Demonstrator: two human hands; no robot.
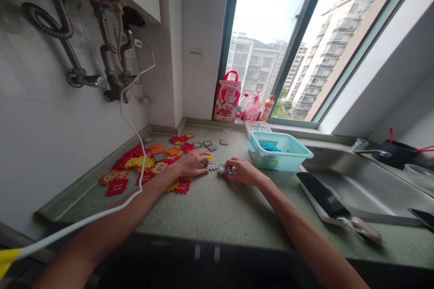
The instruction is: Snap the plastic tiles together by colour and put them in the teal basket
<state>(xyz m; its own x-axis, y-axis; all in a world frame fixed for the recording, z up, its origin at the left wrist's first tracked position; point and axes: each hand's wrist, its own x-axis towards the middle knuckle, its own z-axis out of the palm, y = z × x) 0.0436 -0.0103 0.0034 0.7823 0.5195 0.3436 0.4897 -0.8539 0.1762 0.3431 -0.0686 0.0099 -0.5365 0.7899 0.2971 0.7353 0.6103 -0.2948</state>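
Note:
My left hand [194,164] rests at the right edge of a pile of flat, notched plastic building tiles, its fingers curled around a grey tile [212,166] on the counter. A yellow tile [209,158] shows just behind those fingertips. A short way to the right, my right hand [244,171] pinches grey tiles [224,170] that look stacked or joined; the fingers partly hide them. The pile includes red tiles [117,187], yellow tiles [135,162], orange tiles [156,148] and several more grey tiles [212,148].
A teal plastic tub [281,158] with blue pieces [270,146] stands right of my hands. Beyond it are a sink [339,167] and a dark phone [322,193]. A white cable [125,119] hangs across the left. Bottles [252,108] and a red bag [228,101] line the windowsill.

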